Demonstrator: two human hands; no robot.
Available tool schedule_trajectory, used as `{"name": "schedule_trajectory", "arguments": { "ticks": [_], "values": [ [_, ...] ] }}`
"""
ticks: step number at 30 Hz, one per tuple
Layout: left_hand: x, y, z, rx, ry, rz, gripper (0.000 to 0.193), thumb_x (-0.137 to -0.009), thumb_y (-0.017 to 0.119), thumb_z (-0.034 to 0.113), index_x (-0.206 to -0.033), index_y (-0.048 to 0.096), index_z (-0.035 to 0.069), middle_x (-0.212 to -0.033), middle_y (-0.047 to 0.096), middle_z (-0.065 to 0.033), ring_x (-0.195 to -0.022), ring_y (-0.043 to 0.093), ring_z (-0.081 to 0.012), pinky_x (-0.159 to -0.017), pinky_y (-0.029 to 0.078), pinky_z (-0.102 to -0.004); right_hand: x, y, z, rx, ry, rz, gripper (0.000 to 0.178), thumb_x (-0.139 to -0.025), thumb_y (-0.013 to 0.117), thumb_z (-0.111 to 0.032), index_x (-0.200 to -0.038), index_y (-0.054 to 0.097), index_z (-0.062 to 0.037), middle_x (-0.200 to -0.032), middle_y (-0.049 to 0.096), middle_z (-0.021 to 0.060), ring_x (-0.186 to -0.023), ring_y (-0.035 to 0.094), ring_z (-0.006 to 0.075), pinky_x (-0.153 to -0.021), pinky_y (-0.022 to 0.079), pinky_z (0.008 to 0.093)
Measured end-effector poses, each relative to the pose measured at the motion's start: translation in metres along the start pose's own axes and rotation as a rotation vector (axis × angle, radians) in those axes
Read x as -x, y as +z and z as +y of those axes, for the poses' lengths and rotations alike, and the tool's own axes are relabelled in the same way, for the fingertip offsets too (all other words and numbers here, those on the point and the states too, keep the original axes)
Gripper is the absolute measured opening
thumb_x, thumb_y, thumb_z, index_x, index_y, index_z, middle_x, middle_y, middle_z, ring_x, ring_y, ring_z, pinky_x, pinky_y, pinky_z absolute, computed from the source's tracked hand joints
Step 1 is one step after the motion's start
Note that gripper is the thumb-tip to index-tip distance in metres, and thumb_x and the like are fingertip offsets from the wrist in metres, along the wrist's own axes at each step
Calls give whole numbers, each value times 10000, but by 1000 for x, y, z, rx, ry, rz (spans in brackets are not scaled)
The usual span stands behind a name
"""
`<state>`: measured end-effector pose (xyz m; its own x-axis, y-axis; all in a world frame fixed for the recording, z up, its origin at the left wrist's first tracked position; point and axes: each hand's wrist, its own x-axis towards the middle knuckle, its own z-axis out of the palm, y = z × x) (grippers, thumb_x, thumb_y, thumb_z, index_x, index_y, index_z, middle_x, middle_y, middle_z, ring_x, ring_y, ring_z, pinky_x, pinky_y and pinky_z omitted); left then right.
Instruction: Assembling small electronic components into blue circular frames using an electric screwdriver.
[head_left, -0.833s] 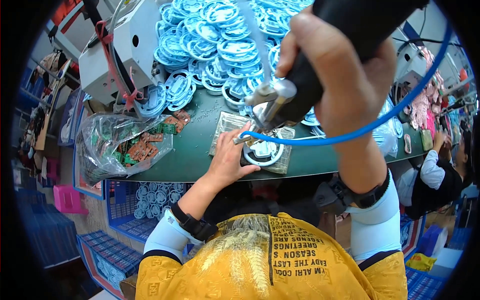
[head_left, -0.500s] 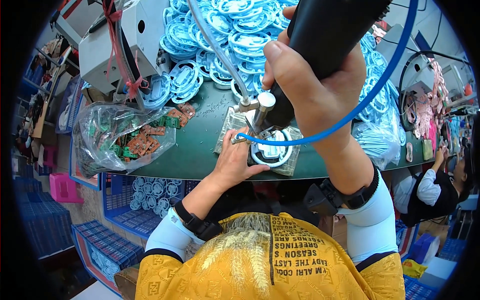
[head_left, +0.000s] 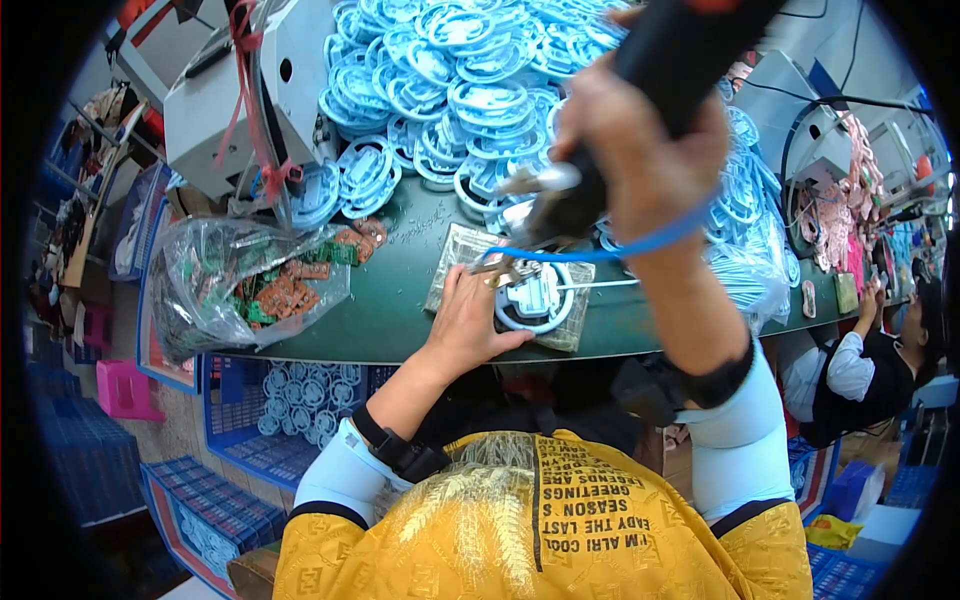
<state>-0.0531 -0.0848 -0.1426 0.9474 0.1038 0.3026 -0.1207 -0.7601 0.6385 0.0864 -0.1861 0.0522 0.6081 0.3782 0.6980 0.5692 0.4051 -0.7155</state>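
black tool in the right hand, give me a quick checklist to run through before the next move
1. Black tool gripped: ok, the right hand is wrapped around it.
2. Light blue ring-shaped part on its base: ok, it lies on the flat block.
3. Left hand steadying the part: ok, it lies at the left side, thumb by the lower rim.
4. Tool end clear of the left fingers: cannot tell, it is blurred close by.
5. Blue hose off the right forearm: cannot tell, it crosses in front.
6. Bag of circuit boards away from the part: ok, well left.
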Motion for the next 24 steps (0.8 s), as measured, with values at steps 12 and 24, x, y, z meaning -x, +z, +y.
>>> {"name": "schedule_trajectory", "arguments": {
  "ticks": [12, 24],
  "values": [
    [-7, 14, 23, -92, -32, 37, 994, -587, 877, 309, -1430, 438, 16, -1239, 496, -139, -1316, 410, -369, -1096, 277, -618, 34, -16, -37, 121, 86, -18, 436, -859, 645, -21, -1253, 484, 72, -815, 593, 78, -645, 638, 165, -612, 519, 291],
    [-15, 10, 23, 0, -49, 1, 941, -574, 887, 328, -1382, 504, 36, -1220, 520, -145, -1292, 433, -364, -1072, 309, -618, 49, -11, -12, 13, 132, 75, 363, -845, 634, 14, -1180, 496, 39, -829, 603, 72, -633, 620, 143, -607, 522, 289]
  ]
}}
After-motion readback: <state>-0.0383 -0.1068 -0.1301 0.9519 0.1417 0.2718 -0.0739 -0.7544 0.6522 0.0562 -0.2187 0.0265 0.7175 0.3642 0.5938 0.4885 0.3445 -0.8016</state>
